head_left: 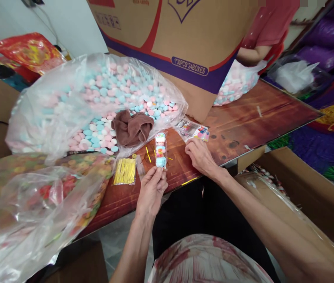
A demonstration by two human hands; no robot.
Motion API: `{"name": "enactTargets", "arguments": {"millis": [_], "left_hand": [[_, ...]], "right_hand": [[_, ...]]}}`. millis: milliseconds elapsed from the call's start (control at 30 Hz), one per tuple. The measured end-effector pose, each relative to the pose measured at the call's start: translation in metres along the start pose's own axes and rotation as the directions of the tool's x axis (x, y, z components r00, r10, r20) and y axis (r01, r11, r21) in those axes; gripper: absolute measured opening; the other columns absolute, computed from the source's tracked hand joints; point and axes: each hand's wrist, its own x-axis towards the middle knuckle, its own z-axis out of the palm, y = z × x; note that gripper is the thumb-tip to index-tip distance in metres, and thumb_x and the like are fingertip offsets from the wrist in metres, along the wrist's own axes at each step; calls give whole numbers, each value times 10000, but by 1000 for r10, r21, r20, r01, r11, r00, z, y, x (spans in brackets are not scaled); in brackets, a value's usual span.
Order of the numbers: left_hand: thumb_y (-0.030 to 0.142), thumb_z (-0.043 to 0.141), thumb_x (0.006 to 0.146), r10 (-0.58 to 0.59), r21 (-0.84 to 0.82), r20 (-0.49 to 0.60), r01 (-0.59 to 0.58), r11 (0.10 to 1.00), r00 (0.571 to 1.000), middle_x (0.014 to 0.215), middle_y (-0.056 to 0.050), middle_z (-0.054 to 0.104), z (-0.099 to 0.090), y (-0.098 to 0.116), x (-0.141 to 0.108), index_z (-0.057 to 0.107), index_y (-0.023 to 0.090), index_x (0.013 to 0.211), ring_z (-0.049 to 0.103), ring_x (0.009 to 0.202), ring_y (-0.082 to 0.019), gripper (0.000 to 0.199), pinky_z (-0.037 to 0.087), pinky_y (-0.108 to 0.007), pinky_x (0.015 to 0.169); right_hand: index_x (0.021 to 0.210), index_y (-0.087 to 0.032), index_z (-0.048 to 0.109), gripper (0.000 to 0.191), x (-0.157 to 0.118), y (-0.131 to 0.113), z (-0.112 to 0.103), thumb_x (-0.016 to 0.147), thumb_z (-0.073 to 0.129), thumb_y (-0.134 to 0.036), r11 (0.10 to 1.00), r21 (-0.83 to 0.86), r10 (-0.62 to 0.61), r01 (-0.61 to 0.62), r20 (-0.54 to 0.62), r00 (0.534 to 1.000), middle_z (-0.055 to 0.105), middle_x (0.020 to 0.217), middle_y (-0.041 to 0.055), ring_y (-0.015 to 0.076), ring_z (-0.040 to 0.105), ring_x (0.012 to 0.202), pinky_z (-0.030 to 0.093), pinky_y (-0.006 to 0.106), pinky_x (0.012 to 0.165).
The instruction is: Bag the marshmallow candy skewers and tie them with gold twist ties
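My left hand point(154, 184) pinches the lower end of a small clear packet point(160, 150) with pastel candies stacked inside, held upright over the table's front part. To the right, my right hand point(199, 156) rests with curled fingers at the near edge of flat printed wrappers point(192, 129); whether its fingertips grip one is hidden. A bundle of yellow twist ties point(124, 171) lies left of my left hand, and a few loose yellow ties lie behind the packet. Behind them a brown cloth point(132, 127) sits on the big bag's opening.
A large clear bag of pink, blue and white candies point(104, 90) covers the back left. A tall cardboard box point(172, 47) stands behind. Another plastic bag point(37, 208) fills the near left. At right are an open carton point(302, 181) and a person in a red sleeve point(273, 23).
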Motion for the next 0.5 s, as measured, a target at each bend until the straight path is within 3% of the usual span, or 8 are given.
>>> {"name": "enactTargets", "arguments": {"millis": [133,267,400,500], "left_hand": [[236,835,667,8,48,15,-8,999,1000,683,10,546,2,0,3,605,117,773,321,476,5,279,252,-129,442],[291,831,662,48,138,34,-52,989,998,637,35,505,7,-7,6,604,130,780,291,464,-2,302,236,-150,445],[363,789,713,135,269,57,-145,952,989,593,60,409,10,-16,7,553,142,704,253,474,-17,324,196,-166,442],[391,755,751,178,341,59,-188,921,982,583,66,356,9,-20,7,523,152,678,241,488,-33,341,181,-176,441]], "right_hand": [[855,-203,538,163,-12,-27,-14,953,408,-197,941,321,131,-110,-45,990,561,892,65,205,504,856,394,346,813],[851,-210,598,159,-25,-65,-13,947,490,-277,717,659,201,-227,117,973,581,850,26,174,534,820,414,291,762],[769,-192,615,143,-28,-83,1,857,612,-304,505,785,404,-360,154,902,586,748,-2,146,511,704,410,266,667],[711,-183,615,206,-26,-84,6,785,702,-355,401,807,512,-434,195,836,550,635,-28,117,450,585,366,249,562]]}}
